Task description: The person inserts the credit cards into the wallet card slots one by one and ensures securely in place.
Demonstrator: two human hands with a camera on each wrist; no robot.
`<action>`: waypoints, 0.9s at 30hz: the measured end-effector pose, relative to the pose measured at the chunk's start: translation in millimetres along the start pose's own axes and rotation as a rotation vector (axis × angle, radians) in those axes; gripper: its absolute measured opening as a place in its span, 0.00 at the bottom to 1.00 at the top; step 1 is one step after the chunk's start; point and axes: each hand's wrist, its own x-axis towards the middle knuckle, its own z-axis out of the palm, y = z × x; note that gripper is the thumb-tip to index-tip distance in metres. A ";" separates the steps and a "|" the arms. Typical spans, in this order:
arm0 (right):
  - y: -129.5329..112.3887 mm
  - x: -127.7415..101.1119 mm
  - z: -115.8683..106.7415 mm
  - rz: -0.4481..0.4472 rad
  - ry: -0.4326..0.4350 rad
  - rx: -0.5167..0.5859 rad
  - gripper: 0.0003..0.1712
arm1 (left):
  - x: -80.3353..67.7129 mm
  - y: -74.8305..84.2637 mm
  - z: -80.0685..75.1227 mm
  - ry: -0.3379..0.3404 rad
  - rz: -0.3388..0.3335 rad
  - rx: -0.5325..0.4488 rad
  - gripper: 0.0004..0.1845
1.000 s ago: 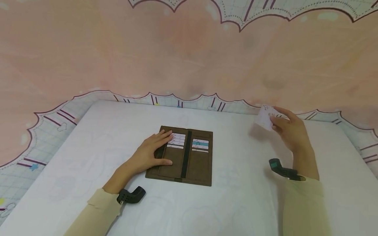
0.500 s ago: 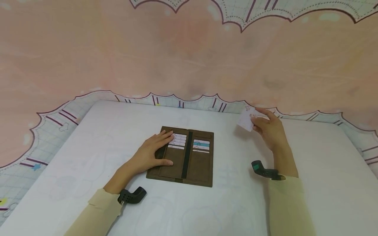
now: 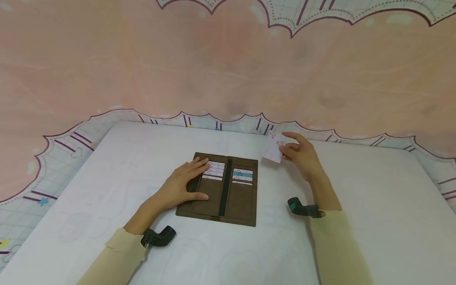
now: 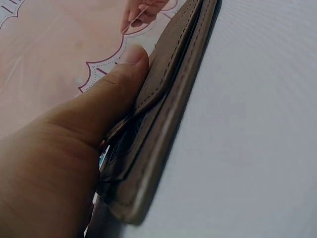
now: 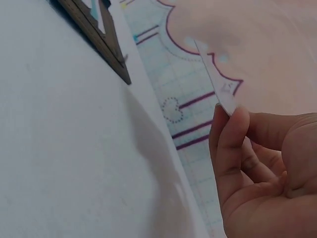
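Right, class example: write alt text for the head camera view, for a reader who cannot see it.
A person's left hand presses flat on an open brown wallet on a white table, while the right hand pinches a white card held just beyond the wallet's far right corner. Cards fill the wallet's slots.

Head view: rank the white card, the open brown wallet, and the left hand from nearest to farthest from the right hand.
1. white card: pinched in the fingers of the right hand, above the table.
2. brown wallet: lying open to the right hand's left, its far right corner closest.
3. left hand: farthest, resting on the wallet's left half.
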 end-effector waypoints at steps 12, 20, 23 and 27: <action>7.3 2.5 22.5 -0.048 -0.040 0.019 0.28 | 0.1 0.4 0.5 -0.007 -0.016 0.001 0.50; 4.5 -1.3 33.1 -0.043 -0.066 -0.060 0.29 | 0.1 1.2 -0.2 -0.014 -0.022 0.004 0.50; 8.9 1.0 36.6 -0.042 -0.056 -0.079 0.28 | 0.1 1.7 -0.4 -0.013 -0.024 0.003 0.50; 13.7 3.5 41.5 -0.038 -0.052 -0.074 0.28 | 0.5 1.4 0.3 -0.012 -0.024 -0.001 0.50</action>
